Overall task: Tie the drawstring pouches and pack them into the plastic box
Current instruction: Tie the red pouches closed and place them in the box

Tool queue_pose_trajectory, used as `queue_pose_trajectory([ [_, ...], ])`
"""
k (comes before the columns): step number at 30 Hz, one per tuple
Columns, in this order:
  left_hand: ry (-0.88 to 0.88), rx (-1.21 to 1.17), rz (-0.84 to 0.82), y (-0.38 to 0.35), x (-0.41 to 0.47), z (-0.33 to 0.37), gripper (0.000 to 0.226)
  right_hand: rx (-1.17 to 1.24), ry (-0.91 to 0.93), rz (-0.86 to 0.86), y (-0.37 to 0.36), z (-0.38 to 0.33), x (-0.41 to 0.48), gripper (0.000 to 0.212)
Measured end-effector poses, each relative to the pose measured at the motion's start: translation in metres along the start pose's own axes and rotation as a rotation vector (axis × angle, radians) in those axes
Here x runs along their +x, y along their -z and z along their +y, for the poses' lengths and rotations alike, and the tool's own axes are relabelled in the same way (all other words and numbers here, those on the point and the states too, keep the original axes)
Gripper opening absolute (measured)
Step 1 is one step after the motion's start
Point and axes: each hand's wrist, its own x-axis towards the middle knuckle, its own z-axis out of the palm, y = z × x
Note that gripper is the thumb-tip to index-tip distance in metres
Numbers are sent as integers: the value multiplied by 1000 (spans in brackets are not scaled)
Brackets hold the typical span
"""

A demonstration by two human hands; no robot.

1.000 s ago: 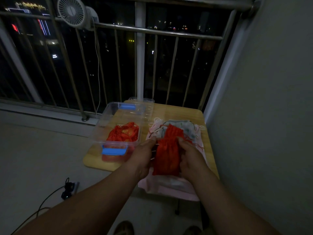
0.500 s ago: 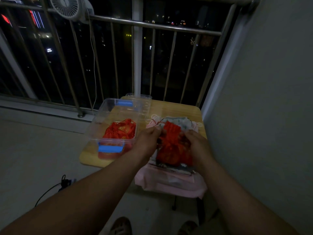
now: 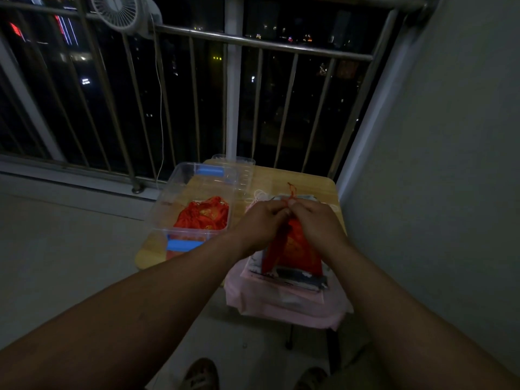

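A red drawstring pouch [image 3: 295, 247] with gold print hangs upright over a stack of flat pouches [image 3: 292, 280]. My left hand [image 3: 257, 220] and my right hand [image 3: 315, 220] pinch its red drawstring [image 3: 292, 191] together at the neck, fingertips touching. The string's ends stick up above my fingers. To the left stands the clear plastic box [image 3: 166, 209] with blue latches, and red pouches [image 3: 204, 213] lie inside it. The pouch's neck is hidden behind my fingers.
The small wooden table [image 3: 298, 178] stands against a metal railing [image 3: 253, 40] and a grey wall on the right. The box's clear lid [image 3: 239, 167] rests behind the box. A white fan [image 3: 118, 9] is clipped to the railing. My feet show below.
The pouch was lying flat and spread between my hands. It is now gathered shut at the neck and lifted upright, and my hands have come together at the string.
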Motion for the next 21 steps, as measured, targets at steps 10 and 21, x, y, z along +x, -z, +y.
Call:
queue_pose_trajectory([
  [10, -19, 8, 25, 8, 2, -7, 25, 416, -284, -106, -11, 37, -9, 19],
  [21, -50, 68, 75, 0, 1, -17, 26, 720, -340, -45, -25, 44, -10, 17],
])
